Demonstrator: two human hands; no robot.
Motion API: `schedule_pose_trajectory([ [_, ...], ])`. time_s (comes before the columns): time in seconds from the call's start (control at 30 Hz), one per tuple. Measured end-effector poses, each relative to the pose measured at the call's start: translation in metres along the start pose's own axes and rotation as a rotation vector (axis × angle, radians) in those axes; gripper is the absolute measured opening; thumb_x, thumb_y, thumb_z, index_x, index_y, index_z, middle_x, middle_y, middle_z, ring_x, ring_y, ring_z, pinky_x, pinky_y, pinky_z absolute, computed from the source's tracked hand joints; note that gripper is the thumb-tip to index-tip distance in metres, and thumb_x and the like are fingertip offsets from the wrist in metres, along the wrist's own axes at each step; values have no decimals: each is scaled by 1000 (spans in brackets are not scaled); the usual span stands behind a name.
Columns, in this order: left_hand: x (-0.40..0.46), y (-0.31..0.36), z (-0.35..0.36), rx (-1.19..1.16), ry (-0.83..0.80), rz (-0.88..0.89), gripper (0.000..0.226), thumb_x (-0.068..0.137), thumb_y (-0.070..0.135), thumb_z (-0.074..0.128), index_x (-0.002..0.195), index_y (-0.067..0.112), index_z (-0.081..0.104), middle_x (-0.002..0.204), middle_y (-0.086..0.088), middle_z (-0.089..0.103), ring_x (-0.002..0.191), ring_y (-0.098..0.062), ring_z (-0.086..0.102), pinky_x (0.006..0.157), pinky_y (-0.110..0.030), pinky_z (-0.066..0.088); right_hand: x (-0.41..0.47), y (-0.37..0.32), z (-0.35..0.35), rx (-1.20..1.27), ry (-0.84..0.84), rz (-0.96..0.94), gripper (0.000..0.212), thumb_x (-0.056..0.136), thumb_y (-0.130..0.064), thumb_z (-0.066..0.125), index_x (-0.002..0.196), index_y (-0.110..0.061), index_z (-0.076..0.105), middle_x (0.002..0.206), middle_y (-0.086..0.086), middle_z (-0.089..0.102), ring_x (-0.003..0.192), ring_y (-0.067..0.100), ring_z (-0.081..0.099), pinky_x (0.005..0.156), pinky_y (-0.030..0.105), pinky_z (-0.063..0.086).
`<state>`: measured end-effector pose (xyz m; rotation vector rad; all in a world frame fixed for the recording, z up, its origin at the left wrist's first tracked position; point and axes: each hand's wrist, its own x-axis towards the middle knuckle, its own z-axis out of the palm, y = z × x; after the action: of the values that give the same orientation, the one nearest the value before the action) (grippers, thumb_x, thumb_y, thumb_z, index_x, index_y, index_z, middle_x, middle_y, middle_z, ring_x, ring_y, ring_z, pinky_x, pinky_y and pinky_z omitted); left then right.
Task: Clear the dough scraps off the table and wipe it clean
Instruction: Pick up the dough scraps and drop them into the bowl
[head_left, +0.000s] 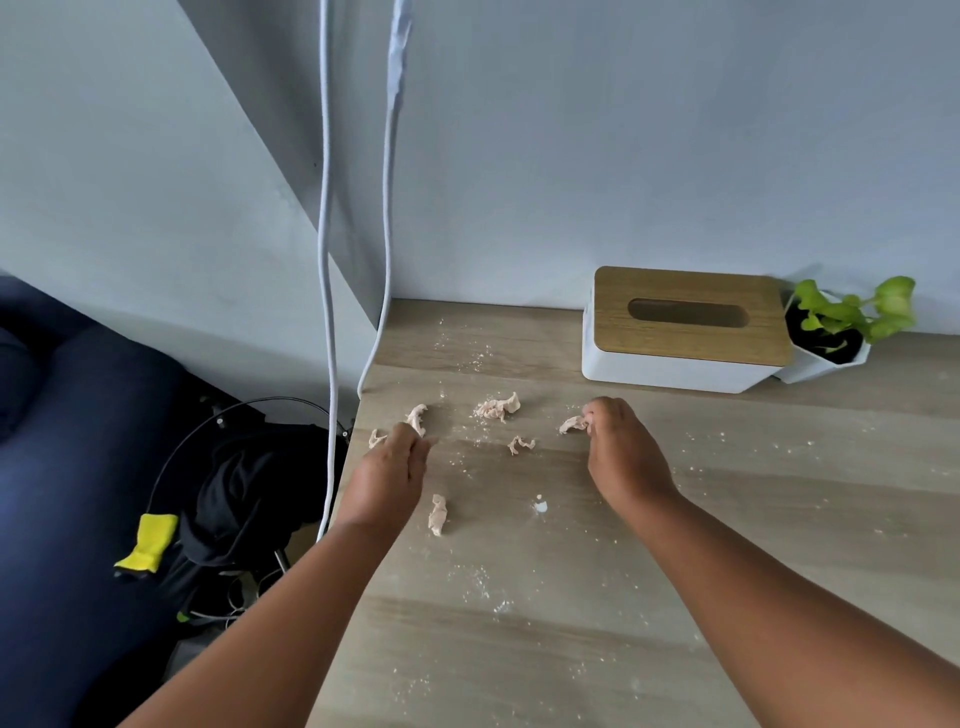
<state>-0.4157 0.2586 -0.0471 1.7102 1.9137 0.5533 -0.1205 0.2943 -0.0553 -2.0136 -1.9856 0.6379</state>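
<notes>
Six dough scraps (497, 407) lie on the bench (675, 597) amid flour dust. One scrap is pinched by the right hand (621, 452). The left hand (392, 467) is loose beside another. Sticky bits could be smeared, or knocked off the near edge.

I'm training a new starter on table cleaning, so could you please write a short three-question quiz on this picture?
1. True or false: the tissue box stands at the back of the table, against the wall, beside a potted plant.
2. Which hand is at the dough scrap furthest to the right? A) left hand B) right hand C) neither
3. Fill in: besides the scraps, the table is dusted with specks of white ____.

Key
1. True.
2. B; its fingers are curled round that scrap.
3. Flour, or some such powder.
</notes>
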Motion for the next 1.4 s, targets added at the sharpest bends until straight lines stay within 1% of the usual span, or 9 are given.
schedule_pose_trajectory([
  [0.17,6,-8,-2,132,70,-26,25,106,45,43,104,23,55,91,8,56,77,-30,62,57,-31,37,5,-1,1,-99,72,-54,10,100,-17,54,108,-13,59,101,9,60,84,35,62,59,35,46],
  [0.37,8,-23,4,334,21,-258,40,102,42,51,128,13,41,121,-13,63,97,-38,67,63,-38,46,7,5,13,-262,58,-111,29,95,-40,68,104,-13,62,93,9,55,79,32,59,53,29,35],
  [0.53,7,-28,7,412,7,-227,40,105,49,41,106,10,46,107,-11,62,91,-37,67,58,-39,42,5,5,17,-287,46,-113,22,101,-26,64,101,-4,61,92,15,55,76,35,58,52,32,33],
  [0.7,8,-27,6,372,2,-229,31,108,41,39,92,15,39,97,-11,61,85,-38,66,57,-37,38,3,-1,13,-258,-93,-36,21,98,-3,49,118,-5,52,112,15,55,95,35,59,65,35,37],
  [0.8,4,-26,7,261,36,-193,19,107,28,44,100,10,47,87,-9,58,71,-36,62,54,-32,32,2,-9,9,-178,-143,-25,42,86,10,47,124,-6,50,117,12,53,100,34,57,73,38,48],
  [0.93,-2,-24,8,151,32,-115,22,104,14,45,121,10,58,101,-12,64,68,-23,49,54,-27,32,1,-23,7,-116,-154,-47,30,88,9,46,110,-7,57,107,12,56,93,35,57,73,43,53],
  [1.1,-15,-18,3,99,-27,-73,28,104,19,40,128,18,55,115,-6,64,88,-27,64,75,-39,54,-6,-40,15,-67,-77,-153,12,97,-19,50,95,-10,58,97,8,56,87,30,56,65,38,48],
  [1.27,-31,-9,3,149,-55,-42,27,106,40,45,89,19,43,81,6,50,66,-26,51,54,-32,29,-8,-50,28,-122,-59,-234,30,99,-42,58,105,-12,58,100,8,57,93,29,57,66,35,47],
  [1.4,-43,-11,7,230,-123,80,32,100,49,55,96,18,47,91,2,56,78,-27,57,59,-35,40,-8,-55,37,-219,-102,-233,44,98,-50,58,117,-10,57,105,13,58,97,34,57,71,39,52],
])
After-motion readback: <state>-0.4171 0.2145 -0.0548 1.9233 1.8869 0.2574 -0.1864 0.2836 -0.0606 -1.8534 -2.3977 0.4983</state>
